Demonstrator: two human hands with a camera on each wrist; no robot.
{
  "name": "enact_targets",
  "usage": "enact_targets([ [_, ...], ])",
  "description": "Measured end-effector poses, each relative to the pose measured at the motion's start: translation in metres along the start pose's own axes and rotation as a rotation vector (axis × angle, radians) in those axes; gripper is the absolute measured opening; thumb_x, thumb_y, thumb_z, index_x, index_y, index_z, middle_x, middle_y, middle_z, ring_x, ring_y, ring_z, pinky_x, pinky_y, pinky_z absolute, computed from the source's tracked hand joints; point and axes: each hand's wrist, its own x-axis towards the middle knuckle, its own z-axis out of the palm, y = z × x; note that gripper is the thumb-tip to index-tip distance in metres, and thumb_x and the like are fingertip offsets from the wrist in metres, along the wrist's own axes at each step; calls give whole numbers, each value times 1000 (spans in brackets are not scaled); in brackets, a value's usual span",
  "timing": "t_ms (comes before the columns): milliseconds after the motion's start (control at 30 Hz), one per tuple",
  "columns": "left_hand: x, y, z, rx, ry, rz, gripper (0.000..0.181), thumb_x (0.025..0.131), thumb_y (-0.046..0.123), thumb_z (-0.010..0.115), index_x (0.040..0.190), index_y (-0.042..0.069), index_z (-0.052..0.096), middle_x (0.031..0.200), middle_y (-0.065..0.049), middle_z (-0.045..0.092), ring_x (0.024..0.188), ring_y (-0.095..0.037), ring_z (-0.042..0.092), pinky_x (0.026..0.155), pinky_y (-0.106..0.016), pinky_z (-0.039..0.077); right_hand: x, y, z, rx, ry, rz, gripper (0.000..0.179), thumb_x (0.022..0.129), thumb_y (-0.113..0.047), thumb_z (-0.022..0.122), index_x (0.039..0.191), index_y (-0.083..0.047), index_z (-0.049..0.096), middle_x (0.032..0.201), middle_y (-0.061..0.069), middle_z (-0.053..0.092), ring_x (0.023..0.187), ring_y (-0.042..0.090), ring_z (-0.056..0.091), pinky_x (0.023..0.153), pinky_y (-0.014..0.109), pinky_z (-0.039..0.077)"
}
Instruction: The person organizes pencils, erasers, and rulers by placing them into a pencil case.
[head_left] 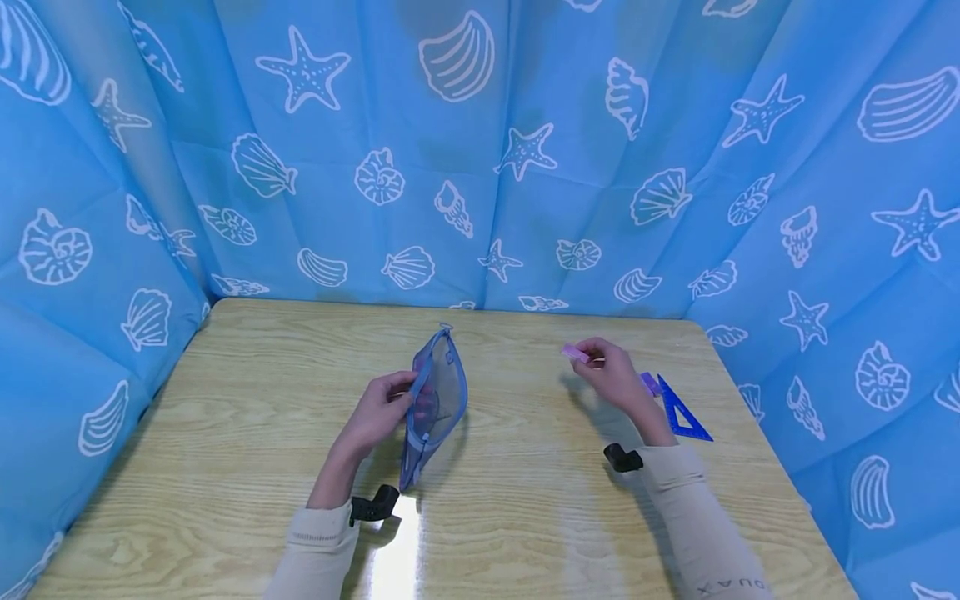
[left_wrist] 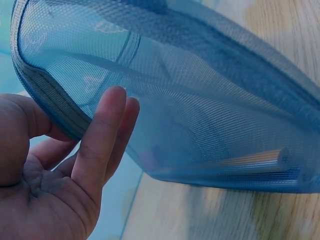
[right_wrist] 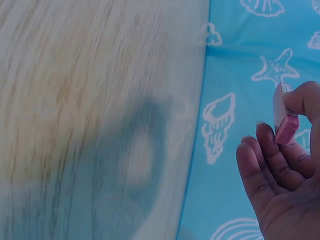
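Clearly, the see-through mesh pouch is blue, the block pink.

A blue seashell-print curtain hangs around three sides of a wood-grain table.

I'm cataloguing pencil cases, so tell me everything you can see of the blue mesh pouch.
The blue mesh pouch looks like see-through netting with darker blue edging and a zipper band along its mouth, which gapes open. The left hand pinches one side of the mouth, holding the pouch up on edge over the wooden table; whether it touches the wood is unclear. Slim items lie inside, too blurred to name.
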Motion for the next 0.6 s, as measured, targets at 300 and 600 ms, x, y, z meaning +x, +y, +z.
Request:
enact_targets([
  [300,0,2,1,27,25,-12,40,102,-3,43,140,-10,51,127,-30,62,108,-35,68,82,-33,64,-4,-16,10,38,-12,-69,24,97,-10,66,118,2,64,108,16,68,99,27,64,81,24,57],
  [600,0,2,2,22,16,-13,40,103,-2,44,141,-9,51,127,-29,62,108,-33,68,83,-33,63,-6,-24,25,66,-22,-118,22,96,-8,68,115,1,66,102,14,67,94,22,62,77,22,56],
])
